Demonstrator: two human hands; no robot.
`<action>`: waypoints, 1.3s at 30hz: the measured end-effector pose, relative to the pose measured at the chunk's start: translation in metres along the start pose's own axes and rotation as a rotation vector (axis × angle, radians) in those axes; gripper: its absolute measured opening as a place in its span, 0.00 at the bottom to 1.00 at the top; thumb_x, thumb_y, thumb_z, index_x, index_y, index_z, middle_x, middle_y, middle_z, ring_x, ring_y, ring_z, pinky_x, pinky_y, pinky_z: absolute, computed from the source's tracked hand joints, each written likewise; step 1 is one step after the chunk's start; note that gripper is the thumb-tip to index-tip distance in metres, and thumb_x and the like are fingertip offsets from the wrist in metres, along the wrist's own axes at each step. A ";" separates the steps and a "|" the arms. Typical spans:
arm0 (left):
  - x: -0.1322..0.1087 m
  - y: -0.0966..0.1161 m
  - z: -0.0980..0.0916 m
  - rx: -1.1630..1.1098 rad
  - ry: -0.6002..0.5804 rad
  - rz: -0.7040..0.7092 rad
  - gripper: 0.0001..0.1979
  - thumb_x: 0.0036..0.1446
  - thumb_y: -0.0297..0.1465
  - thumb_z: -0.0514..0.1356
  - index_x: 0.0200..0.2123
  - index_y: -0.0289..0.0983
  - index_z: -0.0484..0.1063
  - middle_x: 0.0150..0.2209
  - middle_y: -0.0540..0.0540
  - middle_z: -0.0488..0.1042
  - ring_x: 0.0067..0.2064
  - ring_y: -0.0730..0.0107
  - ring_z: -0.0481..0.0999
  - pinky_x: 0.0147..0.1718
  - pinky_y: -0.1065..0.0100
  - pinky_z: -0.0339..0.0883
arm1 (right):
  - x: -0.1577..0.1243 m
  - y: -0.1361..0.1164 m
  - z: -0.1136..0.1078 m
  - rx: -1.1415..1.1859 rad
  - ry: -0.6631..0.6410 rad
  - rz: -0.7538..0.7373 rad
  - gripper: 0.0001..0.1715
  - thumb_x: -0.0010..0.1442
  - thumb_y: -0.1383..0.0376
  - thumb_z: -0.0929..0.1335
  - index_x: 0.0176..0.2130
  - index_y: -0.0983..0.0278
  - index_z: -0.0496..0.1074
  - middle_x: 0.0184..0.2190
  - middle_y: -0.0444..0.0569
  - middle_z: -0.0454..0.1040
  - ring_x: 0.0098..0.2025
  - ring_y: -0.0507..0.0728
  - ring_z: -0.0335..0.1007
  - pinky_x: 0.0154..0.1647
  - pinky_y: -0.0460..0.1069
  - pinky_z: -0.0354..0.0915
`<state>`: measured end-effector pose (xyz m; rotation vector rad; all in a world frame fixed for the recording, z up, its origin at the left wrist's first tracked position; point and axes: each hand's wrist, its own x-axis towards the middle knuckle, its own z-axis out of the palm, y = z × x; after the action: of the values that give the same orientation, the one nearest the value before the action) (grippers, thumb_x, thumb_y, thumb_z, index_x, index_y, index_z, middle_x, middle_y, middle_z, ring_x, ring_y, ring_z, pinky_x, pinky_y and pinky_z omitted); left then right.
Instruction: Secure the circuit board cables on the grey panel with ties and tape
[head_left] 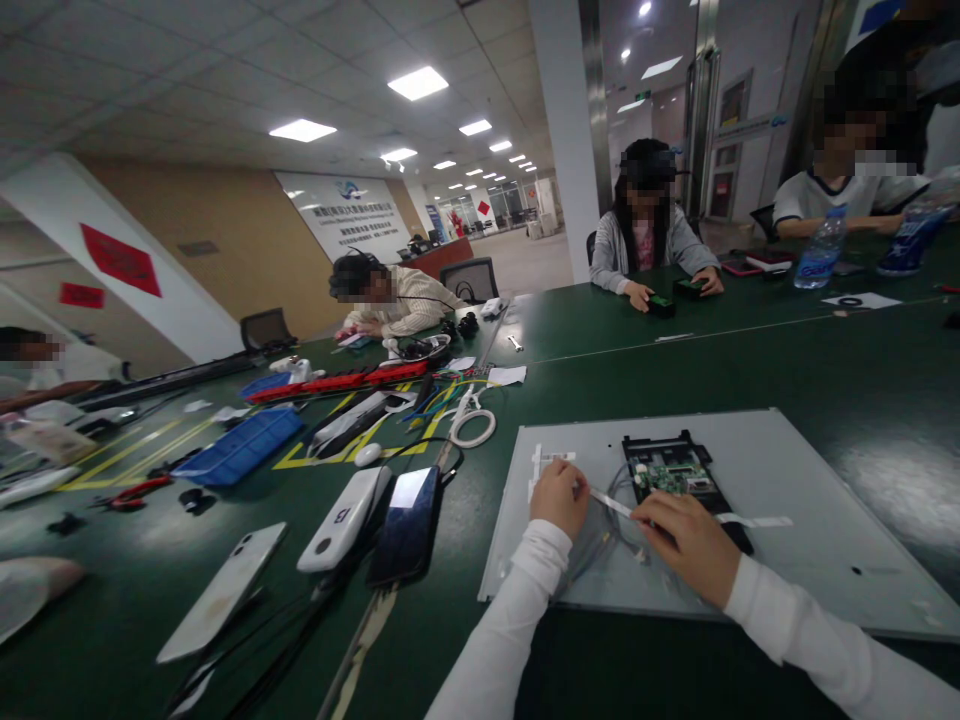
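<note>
A large pale flat panel lies on the green table in front of me. On it sits a black bracket with a green circuit board. Between my hands a narrow white strip is stretched; whether it is tape or flat cable I cannot tell. My left hand pinches its left end, and my right hand grips the other end just in front of the board. Thin loose wires run beneath the strip. Another white strip lies right of my right hand.
Left of the panel lie a dark phone, a white power bank, a white phone and black cables. Farther off are a blue tray, pliers and a red bar. Several people sit around the table; bottles stand far right.
</note>
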<state>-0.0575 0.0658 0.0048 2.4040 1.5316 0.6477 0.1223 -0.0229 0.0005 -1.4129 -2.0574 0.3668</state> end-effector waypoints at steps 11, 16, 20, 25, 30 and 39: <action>0.000 0.001 -0.002 0.001 -0.014 -0.002 0.03 0.46 0.23 0.57 0.26 0.36 0.69 0.32 0.48 0.65 0.37 0.68 0.65 0.38 0.66 0.59 | 0.000 0.003 0.003 -0.114 -0.046 -0.040 0.12 0.58 0.68 0.59 0.39 0.61 0.69 0.32 0.46 0.67 0.35 0.53 0.62 0.37 0.49 0.52; 0.000 0.000 -0.001 0.047 0.003 0.020 0.02 0.47 0.24 0.57 0.25 0.36 0.68 0.31 0.47 0.66 0.36 0.68 0.65 0.37 0.67 0.59 | -0.001 0.003 0.004 -0.155 -0.075 -0.039 0.13 0.58 0.69 0.59 0.40 0.61 0.69 0.32 0.47 0.67 0.35 0.53 0.61 0.37 0.49 0.52; 0.000 -0.002 0.000 0.061 0.012 0.041 0.02 0.47 0.24 0.57 0.26 0.36 0.68 0.31 0.47 0.66 0.36 0.68 0.65 0.37 0.67 0.59 | -0.001 0.000 0.001 -0.184 -0.103 -0.034 0.13 0.57 0.70 0.59 0.40 0.60 0.68 0.31 0.46 0.67 0.34 0.53 0.61 0.37 0.48 0.51; 0.000 -0.004 0.001 0.064 0.010 0.045 0.01 0.47 0.26 0.57 0.26 0.36 0.68 0.32 0.47 0.66 0.36 0.68 0.65 0.37 0.67 0.59 | -0.001 -0.005 -0.002 -0.200 -0.132 -0.023 0.15 0.55 0.70 0.59 0.40 0.60 0.68 0.29 0.45 0.69 0.34 0.53 0.62 0.37 0.49 0.49; 0.000 -0.001 0.000 0.070 0.001 0.035 0.01 0.48 0.26 0.57 0.26 0.36 0.68 0.32 0.47 0.66 0.36 0.69 0.65 0.37 0.67 0.59 | -0.001 -0.006 -0.003 -0.202 -0.163 -0.012 0.19 0.54 0.70 0.59 0.46 0.58 0.65 0.29 0.44 0.70 0.33 0.52 0.64 0.36 0.49 0.47; -0.001 -0.001 0.000 0.100 0.011 0.055 0.01 0.48 0.26 0.57 0.26 0.36 0.68 0.32 0.48 0.66 0.37 0.68 0.65 0.37 0.68 0.59 | 0.000 -0.008 -0.008 -0.224 -0.193 0.002 0.16 0.54 0.69 0.58 0.41 0.59 0.68 0.28 0.45 0.71 0.33 0.52 0.65 0.37 0.49 0.46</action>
<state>-0.0587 0.0654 0.0039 2.5278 1.5427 0.6101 0.1218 -0.0273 0.0111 -1.5632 -2.3123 0.2903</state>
